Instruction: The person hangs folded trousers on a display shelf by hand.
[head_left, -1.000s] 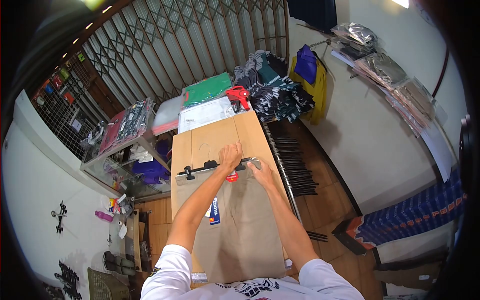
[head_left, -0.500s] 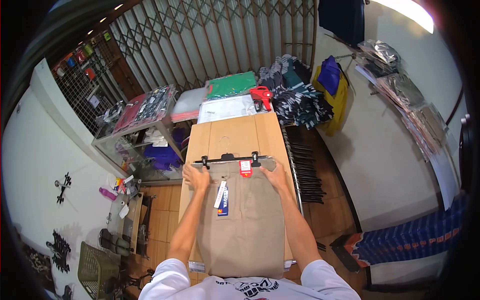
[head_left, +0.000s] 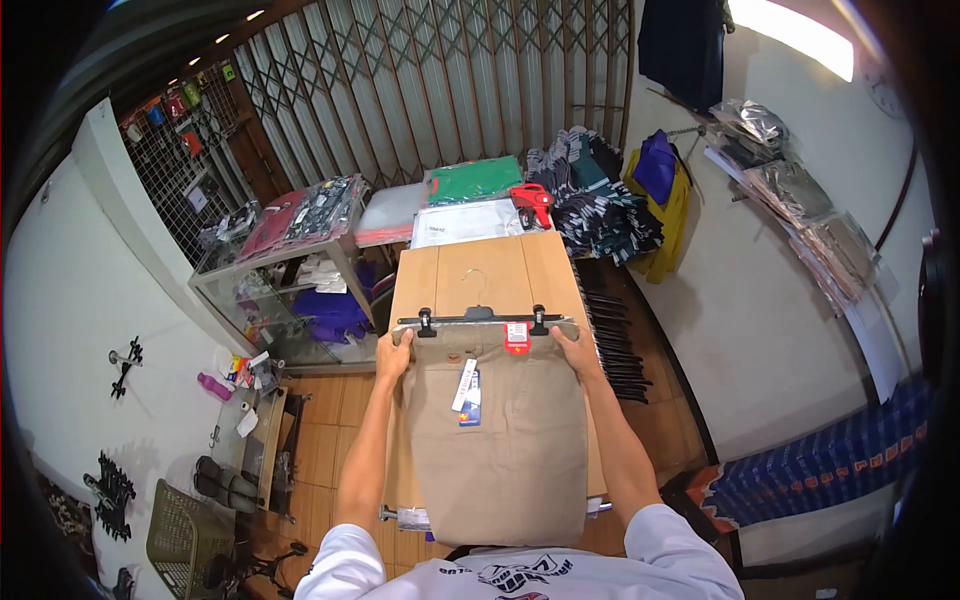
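Observation:
Khaki trousers hang from a black clip hanger, in front of a light wooden board. My left hand grips the left end of the waistband, outside the left clip. At the other end, my right hand pinches the waistband beside the right clip. A red and white tag sits near the right clip. A blue tag and a white tag dangle below the waistband.
Beyond the board lie a red tag gun, a green packet and patterned clothes. A glass case stands at left. Black hangers line the right side; a basket is at lower left.
Both hands have shifted slightly right in view with the trousers and hanger. My left hand has moved from over the cloth beside the clip to the waistband's outer end.

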